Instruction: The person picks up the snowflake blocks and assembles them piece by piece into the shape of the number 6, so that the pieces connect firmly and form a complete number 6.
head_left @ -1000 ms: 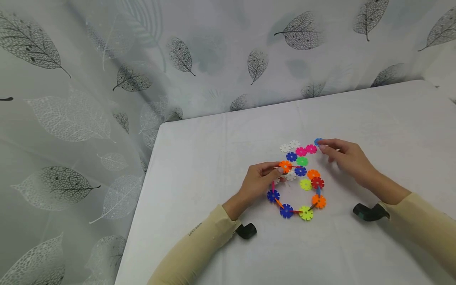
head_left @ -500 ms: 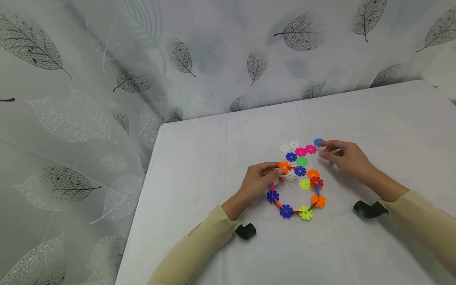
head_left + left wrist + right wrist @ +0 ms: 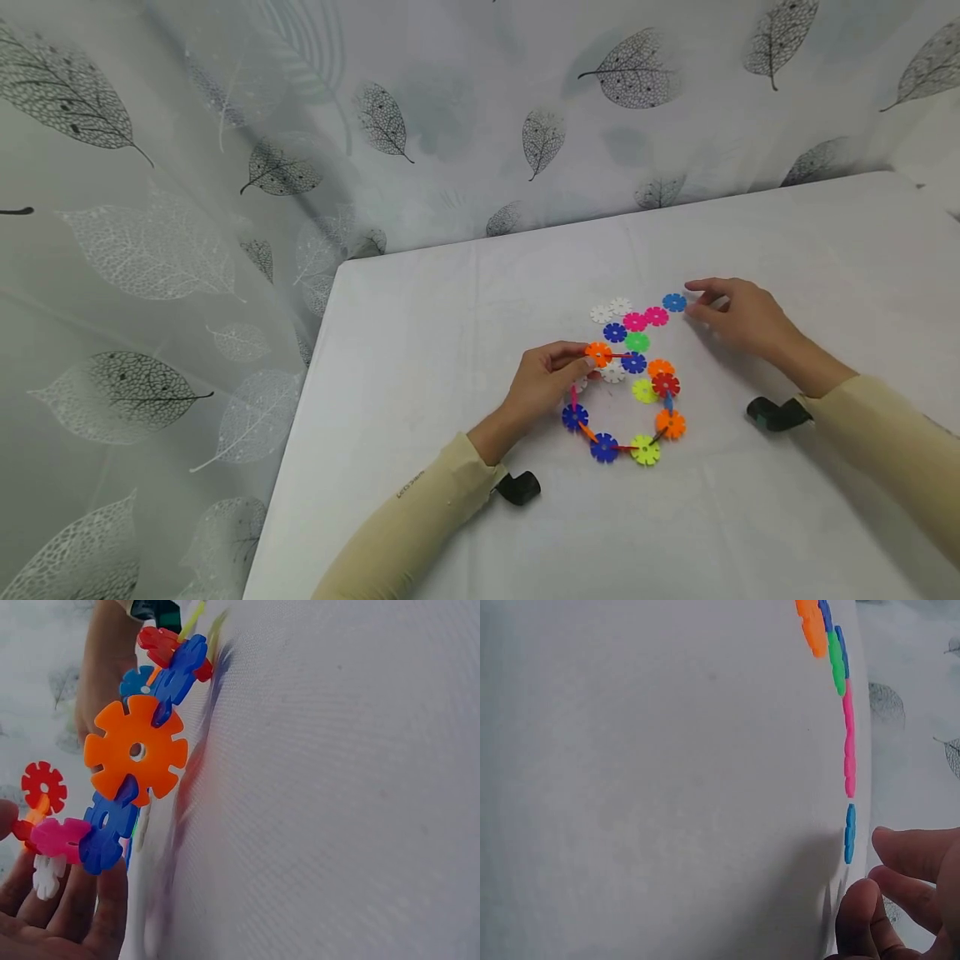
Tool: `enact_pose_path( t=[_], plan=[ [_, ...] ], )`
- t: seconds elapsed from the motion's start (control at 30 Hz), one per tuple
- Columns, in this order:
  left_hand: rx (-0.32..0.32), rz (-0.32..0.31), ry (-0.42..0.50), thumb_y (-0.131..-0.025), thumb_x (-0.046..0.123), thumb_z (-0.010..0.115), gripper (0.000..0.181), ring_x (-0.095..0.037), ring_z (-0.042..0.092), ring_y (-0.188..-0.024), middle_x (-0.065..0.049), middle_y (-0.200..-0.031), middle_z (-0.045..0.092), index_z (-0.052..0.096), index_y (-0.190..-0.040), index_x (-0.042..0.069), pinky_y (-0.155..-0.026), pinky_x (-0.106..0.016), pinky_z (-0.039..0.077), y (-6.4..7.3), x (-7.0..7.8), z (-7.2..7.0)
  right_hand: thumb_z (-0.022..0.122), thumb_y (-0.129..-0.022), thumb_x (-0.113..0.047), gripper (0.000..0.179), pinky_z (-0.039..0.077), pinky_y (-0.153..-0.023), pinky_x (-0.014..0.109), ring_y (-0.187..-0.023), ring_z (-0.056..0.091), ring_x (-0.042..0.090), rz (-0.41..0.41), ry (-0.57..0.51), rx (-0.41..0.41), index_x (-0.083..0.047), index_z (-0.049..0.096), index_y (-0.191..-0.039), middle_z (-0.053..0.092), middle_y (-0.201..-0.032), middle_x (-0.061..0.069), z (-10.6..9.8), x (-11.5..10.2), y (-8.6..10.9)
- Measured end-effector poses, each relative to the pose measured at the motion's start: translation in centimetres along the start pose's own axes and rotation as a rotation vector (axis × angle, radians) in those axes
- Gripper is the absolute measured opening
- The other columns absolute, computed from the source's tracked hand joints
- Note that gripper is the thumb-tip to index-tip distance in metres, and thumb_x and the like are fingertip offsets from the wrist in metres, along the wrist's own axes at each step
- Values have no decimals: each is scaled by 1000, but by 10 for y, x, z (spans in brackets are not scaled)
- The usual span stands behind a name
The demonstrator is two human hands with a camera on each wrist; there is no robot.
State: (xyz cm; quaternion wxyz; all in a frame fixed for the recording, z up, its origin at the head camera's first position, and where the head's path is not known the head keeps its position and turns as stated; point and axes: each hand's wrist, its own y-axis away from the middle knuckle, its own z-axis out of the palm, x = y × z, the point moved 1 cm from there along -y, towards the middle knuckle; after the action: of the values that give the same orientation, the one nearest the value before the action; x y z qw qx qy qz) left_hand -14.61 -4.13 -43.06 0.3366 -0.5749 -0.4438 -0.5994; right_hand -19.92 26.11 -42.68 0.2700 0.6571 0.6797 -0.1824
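My left hand (image 3: 549, 375) pinches an orange slotted plastic disc (image 3: 598, 354) in a chain of interlocked discs that curves round toward the front. In the left wrist view, the chain's large orange disc (image 3: 135, 750) links to blue ones, and the pink disc (image 3: 60, 838) lies close to my fingers. My right hand (image 3: 746, 317) hovers over the table with bent, parted fingers and nothing between them. Beside its fingertips a light blue disc (image 3: 674, 302) lies flat; the right wrist view shows a small gap between this disc (image 3: 850, 834) and the fingers.
Loose discs lie behind and inside the chain: white (image 3: 620, 307), pink (image 3: 634, 322), green (image 3: 637, 342), dark blue (image 3: 615, 332) and yellow-green (image 3: 643, 390). They rest on a white-covered table (image 3: 420, 350). A leaf-patterned curtain (image 3: 450, 117) hangs along its back and left.
My right hand has moved off the light blue disc, back and to the right, leaving it lying on the table. My left hand stays on the orange disc with hardly any movement.
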Motion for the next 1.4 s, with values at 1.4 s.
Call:
enact_pose_path(
  t=[1.4],
  plan=[
    [-4,21,43,-96,25,72,41,-18,74,-90,-18,-107,74,64,-128,1,-66,-24,44,-2,1,1,76,-93,-28,46,53,-63,30,-76,63,24,-69,-185,-177,-2,60,-128,70,-98,11,5,-13,18]
  ],
)
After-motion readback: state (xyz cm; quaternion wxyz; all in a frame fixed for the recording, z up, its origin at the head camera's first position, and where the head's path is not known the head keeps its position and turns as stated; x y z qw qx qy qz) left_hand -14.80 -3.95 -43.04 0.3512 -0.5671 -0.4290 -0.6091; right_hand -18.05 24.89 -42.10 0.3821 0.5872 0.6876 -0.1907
